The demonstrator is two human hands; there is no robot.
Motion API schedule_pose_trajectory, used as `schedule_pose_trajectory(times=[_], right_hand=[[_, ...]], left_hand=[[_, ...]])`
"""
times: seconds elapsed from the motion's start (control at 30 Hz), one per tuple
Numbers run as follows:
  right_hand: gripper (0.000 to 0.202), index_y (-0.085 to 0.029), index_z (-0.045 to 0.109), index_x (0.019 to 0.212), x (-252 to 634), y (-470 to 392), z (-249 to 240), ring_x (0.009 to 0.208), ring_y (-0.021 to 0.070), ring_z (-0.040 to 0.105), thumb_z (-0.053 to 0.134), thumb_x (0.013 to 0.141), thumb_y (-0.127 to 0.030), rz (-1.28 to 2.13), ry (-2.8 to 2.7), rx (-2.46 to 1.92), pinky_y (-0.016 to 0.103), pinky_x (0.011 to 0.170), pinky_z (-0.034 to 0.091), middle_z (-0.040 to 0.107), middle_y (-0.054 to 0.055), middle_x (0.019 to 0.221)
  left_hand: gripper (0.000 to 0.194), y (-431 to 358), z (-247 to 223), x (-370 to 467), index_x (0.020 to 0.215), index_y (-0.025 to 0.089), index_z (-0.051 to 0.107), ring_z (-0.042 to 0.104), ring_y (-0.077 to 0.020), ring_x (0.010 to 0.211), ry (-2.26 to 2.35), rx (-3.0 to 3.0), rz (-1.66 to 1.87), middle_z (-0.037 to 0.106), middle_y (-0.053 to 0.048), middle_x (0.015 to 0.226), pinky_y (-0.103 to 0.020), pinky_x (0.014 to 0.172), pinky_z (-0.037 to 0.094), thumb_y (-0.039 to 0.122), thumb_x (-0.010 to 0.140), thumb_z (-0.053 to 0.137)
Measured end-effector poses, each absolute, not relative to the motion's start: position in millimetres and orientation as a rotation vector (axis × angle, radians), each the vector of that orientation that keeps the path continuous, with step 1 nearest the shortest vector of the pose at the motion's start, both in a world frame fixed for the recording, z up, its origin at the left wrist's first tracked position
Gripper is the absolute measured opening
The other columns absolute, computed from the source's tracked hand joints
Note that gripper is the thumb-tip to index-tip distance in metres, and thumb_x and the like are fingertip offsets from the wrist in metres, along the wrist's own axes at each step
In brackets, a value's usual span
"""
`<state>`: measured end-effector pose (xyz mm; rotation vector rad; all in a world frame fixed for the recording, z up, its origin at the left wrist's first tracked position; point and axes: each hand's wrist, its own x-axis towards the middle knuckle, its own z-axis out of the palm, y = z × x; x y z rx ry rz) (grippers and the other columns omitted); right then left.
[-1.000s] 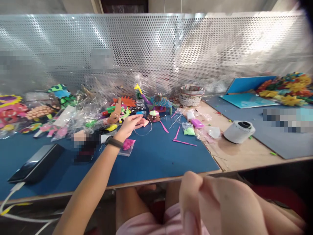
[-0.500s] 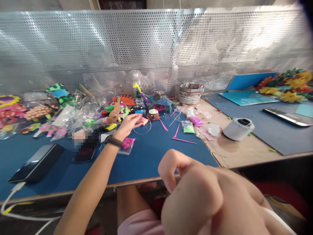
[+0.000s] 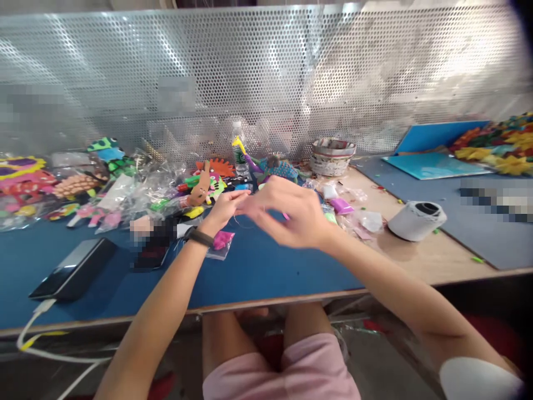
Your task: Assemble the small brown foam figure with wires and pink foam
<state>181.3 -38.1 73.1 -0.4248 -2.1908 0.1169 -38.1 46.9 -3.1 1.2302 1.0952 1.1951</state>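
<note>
My left hand, with a dark wristband, is over the blue mat, its fingers pinched together. A small peach-coloured piece, like clay, was in these fingers a moment ago; my right hand now covers that spot. Blurred by motion, my right hand reaches across with thumb and fingers bent to a pinch at the left fingertips. What it grips, if anything, is hidden. A thin wire curves just below the fingertips. Close to my left wrist lies a bag of pink clay. The brown figure and most pink tools are behind my right hand.
Clay animals and clear bags crowd the back left, beside a water bottle. A power bank with a white cable lies front left. To the right are a woven basket, a purple clay packet and a white roll.
My right hand has moved from near my body up and forward to my left hand, covering the brown figure and the tools. My left hand stays nearly in place. The view has shifted slightly.
</note>
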Motion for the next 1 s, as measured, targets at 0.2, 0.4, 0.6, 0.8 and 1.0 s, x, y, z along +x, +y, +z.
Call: schedule_pose_trajectory(times=[0.2,0.4,0.6,0.8,1.0], right_hand=[[0.034,-0.015,0.065,0.113,166,46,6,0.078,0.0158,0.066,0.053,0.098,-0.043,0.585,-2.022,-0.85,0.03,0.074,0.055,0.072,0.008,0.095],[0.036,-0.019,0.059,0.12,169,44,-25,0.052,0.0118,0.064,0.047,0.099,-0.045,1.124,-1.882,-0.895,0.021,0.049,0.05,0.069,0.002,0.071],[0.029,-0.018,0.059,0.107,170,47,-28,0.051,0.0106,0.061,0.052,0.097,-0.044,1.17,-1.83,-0.892,0.02,0.049,0.052,0.064,-0.001,0.065],[0.025,-0.02,0.054,0.091,169,48,-34,0.055,0.0114,0.064,0.053,0.096,-0.045,1.153,-1.842,-0.902,0.022,0.052,0.055,0.067,0.0,0.067],[0.022,-0.02,0.055,0.096,168,48,-35,0.054,0.0114,0.066,0.055,0.095,-0.042,1.111,-1.808,-0.874,0.022,0.05,0.056,0.066,-0.001,0.071]], left_hand=[[0.035,45,-3,-35,0.111,0.015,0.073,0.072,-0.0205,0.091,1.06,1.314,1.121,0.075,-0.011,0.103,-0.034,0.083,0.059,0.034,0.081,0.077],[0.032,44,-5,-28,0.103,0.014,0.074,0.072,-0.0217,0.087,1.135,1.312,1.157,0.075,-0.01,0.094,-0.036,0.083,0.058,0.031,0.077,0.081],[0.031,46,-10,-28,0.102,0.014,0.074,0.071,-0.02,0.089,1.078,1.241,1.11,0.075,-0.011,0.101,-0.035,0.086,0.057,0.029,0.076,0.082],[0.024,44,-7,-23,0.104,0.014,0.073,0.07,-0.017,0.091,0.94,0.989,1.076,0.073,-0.012,0.106,-0.03,0.085,0.057,0.03,0.087,0.071],[0.027,41,-9,-20,0.101,0.013,0.072,0.071,-0.0189,0.088,0.947,0.927,0.954,0.073,-0.014,0.101,-0.033,0.085,0.058,0.038,0.092,0.064]])
